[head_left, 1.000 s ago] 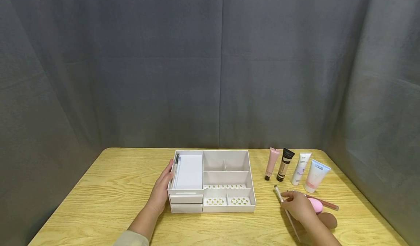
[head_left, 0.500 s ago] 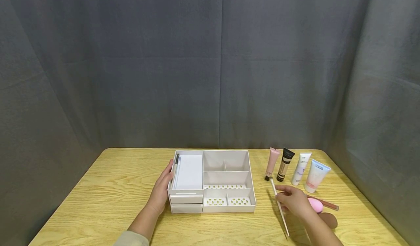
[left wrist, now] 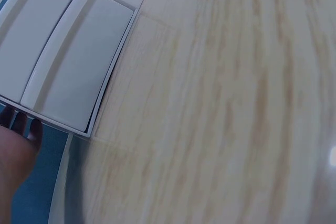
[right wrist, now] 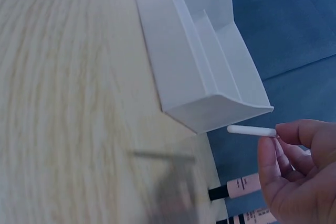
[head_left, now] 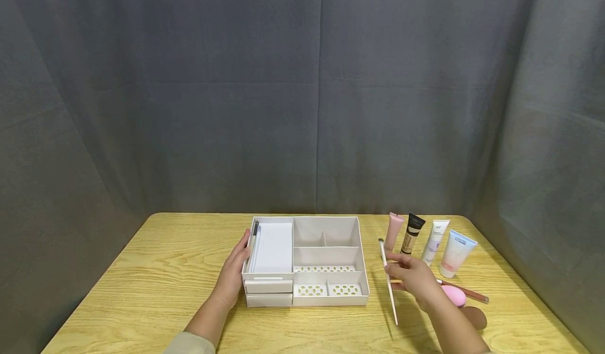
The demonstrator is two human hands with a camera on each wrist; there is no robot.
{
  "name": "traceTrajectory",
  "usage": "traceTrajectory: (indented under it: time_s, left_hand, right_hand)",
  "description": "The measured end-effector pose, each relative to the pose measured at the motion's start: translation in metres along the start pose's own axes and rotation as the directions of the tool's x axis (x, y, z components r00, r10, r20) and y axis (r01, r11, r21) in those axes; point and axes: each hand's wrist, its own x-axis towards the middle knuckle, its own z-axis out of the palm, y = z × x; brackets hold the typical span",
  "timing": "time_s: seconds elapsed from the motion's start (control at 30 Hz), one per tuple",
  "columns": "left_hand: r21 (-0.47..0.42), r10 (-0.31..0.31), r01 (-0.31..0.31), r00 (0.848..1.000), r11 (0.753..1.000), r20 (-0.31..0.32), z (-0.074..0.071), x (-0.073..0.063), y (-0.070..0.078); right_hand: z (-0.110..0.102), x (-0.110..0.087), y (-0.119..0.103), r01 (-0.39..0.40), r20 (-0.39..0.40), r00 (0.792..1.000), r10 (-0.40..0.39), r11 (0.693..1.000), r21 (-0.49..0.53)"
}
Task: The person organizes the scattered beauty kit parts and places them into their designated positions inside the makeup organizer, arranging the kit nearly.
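Note:
My right hand (head_left: 416,279) pinches a thin white makeup brush (head_left: 391,297) by its handle between thumb and fingers, held over the table with the dark bristle tip pointing away. In the right wrist view, the end of the brush handle (right wrist: 249,130) juts out from the fingertips, near the organizer's side. A white desktop organizer (head_left: 330,301) with two drawers and several compartments stands at mid-table. My left hand (head_left: 230,278) rests along its left wall, fingers against the side. Two slim brushes (head_left: 254,249) lie in its top left tray.
Right of the organizer stand a pink tube (head_left: 393,230), a black-and-beige tube (head_left: 412,233), a white tube (head_left: 435,241) and a blue-white tube (head_left: 457,254). Nearer lie a brown pencil-like stick (head_left: 472,294), a pink makeup sponge (head_left: 455,295) and a brown rounded item (head_left: 474,317).
The right hand has carried the brush left and away from the person, toward the organizer, turning it more upright in the head view. The left hand and organizer stay put.

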Motion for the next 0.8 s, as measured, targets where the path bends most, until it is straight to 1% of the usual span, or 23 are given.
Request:
traceTrajectory:
  time_s: [0.2, 0.47, 0.63, 0.8]
  left_hand:
    - [-0.007, -0.001, 0.001, 1.0, 1.0, -0.005, 0.0, 0.0, 0.0]
    - [-0.009, 0.005, -0.005, 1.0, 1.0, -0.006, 0.0, -0.001, 0.0]
    - [-0.008, 0.017, -0.017, 1.0, 1.0, -0.007, 0.0, 0.0, 0.0]
    - [-0.01, 0.013, -0.013, 1.0, 1.0, -0.005, 0.0, 0.0, 0.0]
  right_hand:
    - [0.007, 0.003, -0.009, -0.001, 0.008, 1.0, 0.0, 0.998, 0.057]
    - [0.021, 0.006, -0.027, 0.011, 0.02, 1.0, -0.014, 0.992, 0.126]
    - [0.031, 0.009, -0.038, 0.022, 0.014, 1.0, -0.024, 0.989, 0.145]
    - [0.039, 0.011, -0.048, 0.022, 0.01, 1.0, -0.024, 0.989, 0.148]
